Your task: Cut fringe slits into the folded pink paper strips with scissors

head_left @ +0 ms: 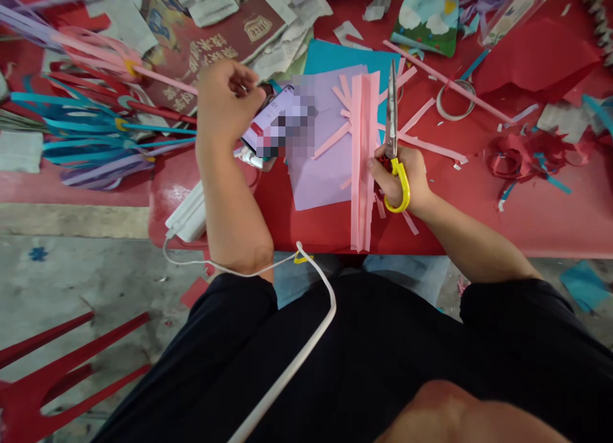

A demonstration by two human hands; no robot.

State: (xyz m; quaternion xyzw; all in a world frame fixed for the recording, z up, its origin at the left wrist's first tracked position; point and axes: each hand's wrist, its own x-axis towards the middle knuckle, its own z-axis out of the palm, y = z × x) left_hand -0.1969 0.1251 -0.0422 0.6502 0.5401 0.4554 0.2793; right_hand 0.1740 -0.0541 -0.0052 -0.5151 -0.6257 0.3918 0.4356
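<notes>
My right hand is wrapped round a pair of scissors with yellow handles. Their blades look closed and point away from me. Right beside that hand, its thumb at the edge, lies a folded strip of pink paper; whether they touch, I cannot tell. Purple paper sheets lie under the pink strip, with a blue sheet behind them. My left hand is raised beside a lit phone, its fingers loosely curled, a gap between them and the thumb, nothing visible inside. Part of the phone is blurred.
Looped paper-strip bundles lie at the left. Further right are a tape roll, red paper scraps and thin pink strips. A white power bank with a cable sits by my left forearm. A red chair stands at lower left.
</notes>
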